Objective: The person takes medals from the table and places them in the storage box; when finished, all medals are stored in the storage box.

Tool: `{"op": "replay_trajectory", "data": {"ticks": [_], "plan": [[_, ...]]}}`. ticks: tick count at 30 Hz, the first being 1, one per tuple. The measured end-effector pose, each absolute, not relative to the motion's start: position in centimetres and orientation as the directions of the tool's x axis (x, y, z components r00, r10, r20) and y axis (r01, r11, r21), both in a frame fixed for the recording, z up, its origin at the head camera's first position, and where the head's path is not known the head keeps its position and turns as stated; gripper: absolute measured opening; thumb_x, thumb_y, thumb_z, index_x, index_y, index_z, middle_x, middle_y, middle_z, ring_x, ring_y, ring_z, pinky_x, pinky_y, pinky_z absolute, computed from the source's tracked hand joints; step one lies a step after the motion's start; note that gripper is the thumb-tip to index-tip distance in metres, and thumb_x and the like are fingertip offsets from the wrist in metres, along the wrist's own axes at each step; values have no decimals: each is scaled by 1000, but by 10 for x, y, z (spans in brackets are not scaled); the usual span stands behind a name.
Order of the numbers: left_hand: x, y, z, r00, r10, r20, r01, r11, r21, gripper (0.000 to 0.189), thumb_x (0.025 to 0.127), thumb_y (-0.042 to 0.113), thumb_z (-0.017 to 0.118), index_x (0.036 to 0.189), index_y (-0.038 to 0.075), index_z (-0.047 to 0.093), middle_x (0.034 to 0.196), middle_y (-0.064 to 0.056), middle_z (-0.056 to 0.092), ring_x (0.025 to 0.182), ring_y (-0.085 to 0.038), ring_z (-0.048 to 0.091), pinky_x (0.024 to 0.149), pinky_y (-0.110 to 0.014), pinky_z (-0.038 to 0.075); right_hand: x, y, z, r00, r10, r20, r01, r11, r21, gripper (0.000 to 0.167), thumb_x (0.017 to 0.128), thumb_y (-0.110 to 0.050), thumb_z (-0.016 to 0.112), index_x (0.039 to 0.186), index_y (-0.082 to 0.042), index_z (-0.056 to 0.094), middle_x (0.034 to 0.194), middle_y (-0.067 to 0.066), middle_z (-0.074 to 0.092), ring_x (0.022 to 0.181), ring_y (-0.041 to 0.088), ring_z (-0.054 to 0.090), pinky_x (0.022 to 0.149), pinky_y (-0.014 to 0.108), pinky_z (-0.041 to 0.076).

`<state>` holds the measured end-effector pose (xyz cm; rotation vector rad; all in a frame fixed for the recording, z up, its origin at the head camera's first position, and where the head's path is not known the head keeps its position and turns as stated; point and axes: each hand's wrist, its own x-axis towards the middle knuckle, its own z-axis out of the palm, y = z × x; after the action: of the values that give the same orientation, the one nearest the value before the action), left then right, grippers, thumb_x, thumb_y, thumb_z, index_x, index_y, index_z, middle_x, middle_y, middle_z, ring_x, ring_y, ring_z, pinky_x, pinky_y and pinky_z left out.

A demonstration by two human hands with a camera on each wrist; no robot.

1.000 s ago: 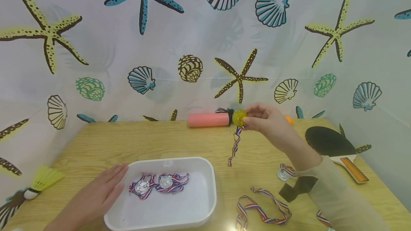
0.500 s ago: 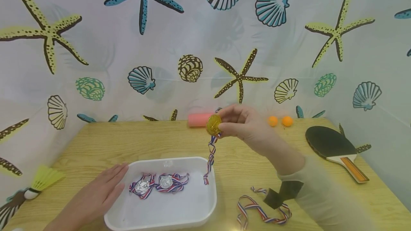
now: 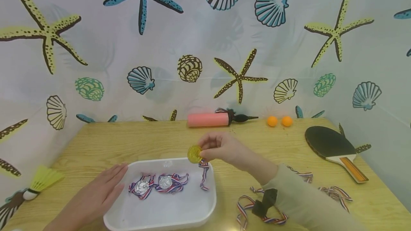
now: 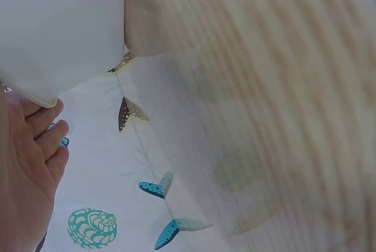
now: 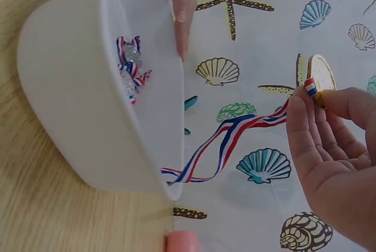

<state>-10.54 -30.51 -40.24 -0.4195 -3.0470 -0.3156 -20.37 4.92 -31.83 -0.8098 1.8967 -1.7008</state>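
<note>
Between thumb and fingers my right hand (image 3: 223, 149) pinches a gold medal (image 3: 194, 154) over the back right part of a white tub (image 3: 210, 202). Its red, white and blue ribbon (image 5: 229, 140) hangs down to the tub; the right wrist view shows it reaching past the rim. Two silver medals, a left one (image 3: 141, 187) and a right one (image 3: 165, 181), lie inside on their bunched ribbons. My left hand (image 3: 93, 195) rests against the tub's left rim with its fingers extended. In the left wrist view, the left fingers (image 4: 50, 140) touch the tub's outside.
More striped ribbons (image 3: 247, 206) lie on the right of the table, partly behind my right forearm. A pink pump (image 3: 208, 119) and two orange balls (image 3: 272, 121) stand along the back. A black paddle (image 3: 330, 142) lies far right, a yellow shuttlecock (image 3: 45, 179) far left.
My right hand has carried the gold medal left and down, from in front of the pump to over the tub. The left hand and the silver medals have stayed in place.
</note>
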Motion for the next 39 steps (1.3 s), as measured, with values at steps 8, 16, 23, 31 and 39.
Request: {"op": "replay_trajectory", "data": {"ticks": [8, 16, 23, 31, 39], "plan": [[-104, -305, -401, -960, 262, 99, 277, 941, 195, 54, 98, 35, 42, 142, 5, 35, 145, -13, 33, 131, -35, 28, 107, -46, 22, -207, 39, -341, -690, -723, -44, -106, 161, -981, 20, 84, 3, 61, 103, 7, 58, 86, 9, 64, 74, 19, 63, 74, 33, 54], [-103, -305, -402, -956, 267, 119, 286, 939, 192, 53, 98, 34, 42, 142, 5, 34, 145, -12, 33, 131, -35, 28, 110, -33, 11, -208, 29, -355, -663, -746, -56, -263, 302, -916, 15, 81, 6, 62, 95, 0, 62, 82, 5, 64, 75, 18, 63, 68, 27, 54], [-102, -305, -403, -952, 273, 135, 295, 937, 187, 53, 98, 33, 43, 142, 5, 35, 145, -12, 33, 131, -34, 28, 107, -21, 0, -211, 21, -362, -631, -776, 2, -503, 407, -762, 14, 80, 5, 63, 90, -4, 64, 80, 0, 64, 76, 8, 59, 72, 18, 50], [-102, -306, -404, -947, 285, 149, 309, 934, 181, 52, 98, 33, 41, 141, 5, 36, 144, -12, 34, 131, -33, 28, 100, -11, -7, -214, 12, -365, -687, -727, -2, -578, 547, -606, 11, 82, 0, 65, 88, -9, 67, 87, -3, 65, 78, 6, 58, 68, 14, 48], [-102, -305, -403, -944, 290, 158, 317, 931, 182, 51, 98, 32, 43, 141, 4, 37, 144, -12, 35, 131, -33, 29, 98, -8, -8, -212, 2, -364, -704, -710, -34, -601, 621, -503, 15, 79, 4, 63, 88, -7, 66, 90, 1, 66, 88, 13, 61, 75, 19, 49]]}}
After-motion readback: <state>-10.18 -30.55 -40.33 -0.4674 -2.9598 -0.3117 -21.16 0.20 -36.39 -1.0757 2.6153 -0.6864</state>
